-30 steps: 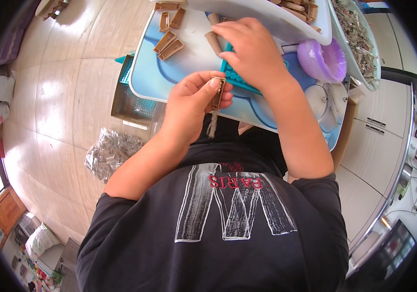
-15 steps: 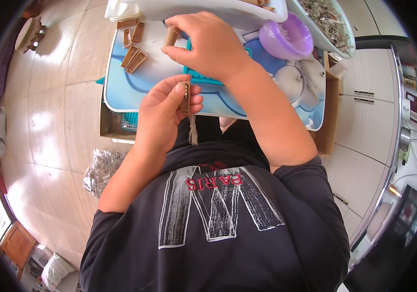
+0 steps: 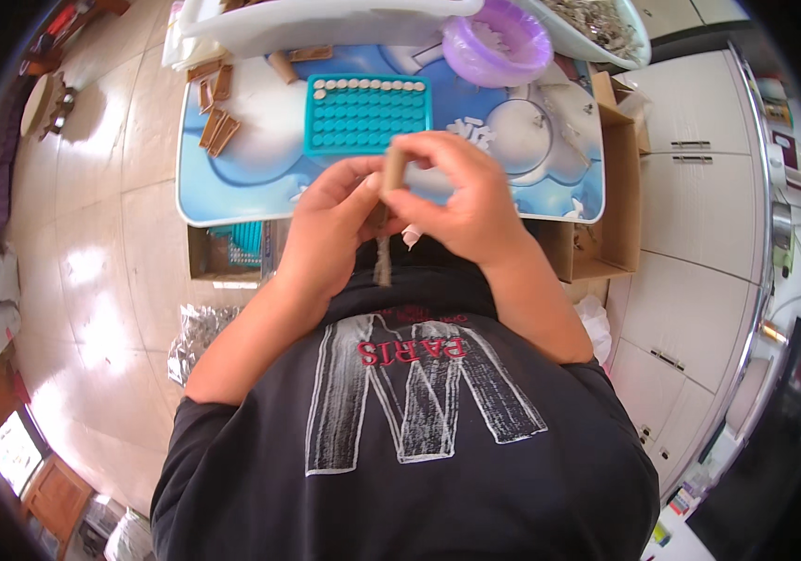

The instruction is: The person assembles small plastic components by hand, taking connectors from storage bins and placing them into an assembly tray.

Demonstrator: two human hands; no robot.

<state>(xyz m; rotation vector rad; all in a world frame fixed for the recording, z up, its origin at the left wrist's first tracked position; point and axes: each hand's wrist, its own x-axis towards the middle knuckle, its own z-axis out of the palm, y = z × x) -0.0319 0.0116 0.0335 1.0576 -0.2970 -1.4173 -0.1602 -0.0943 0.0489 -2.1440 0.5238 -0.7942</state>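
Observation:
Both hands meet over the near edge of the table. My right hand point(image 3: 466, 201) pinches a small brown casing piece point(image 3: 394, 170) between thumb and fingers. Just beside it, my left hand point(image 3: 326, 210) is closed around another narrow brown piece point(image 3: 381, 215), now mostly covered by the fingers. A pale frayed strand point(image 3: 383, 262) hangs beneath the left hand. Beyond the hands lies a turquoise tray point(image 3: 309, 117) with rows of round places; white round pieces point(image 3: 363, 84) line its far row. Small white parts point(image 3: 472, 133) lie right of the tray.
Loose brown casings point(image 3: 219, 133) lie at the table's left, and another brown casing point(image 3: 282, 67) sits behind the tray. Along the back are a white bin point(image 3: 326, 26), a purple bowl point(image 3: 536, 70) and a filled tub point(image 3: 642, 42). A cardboard box point(image 3: 620, 187) stands at right.
My right hand has come back from above the tray to my left hand, bringing its brown casing against the left-hand piece. The tray is now uncovered, and the view has shifted.

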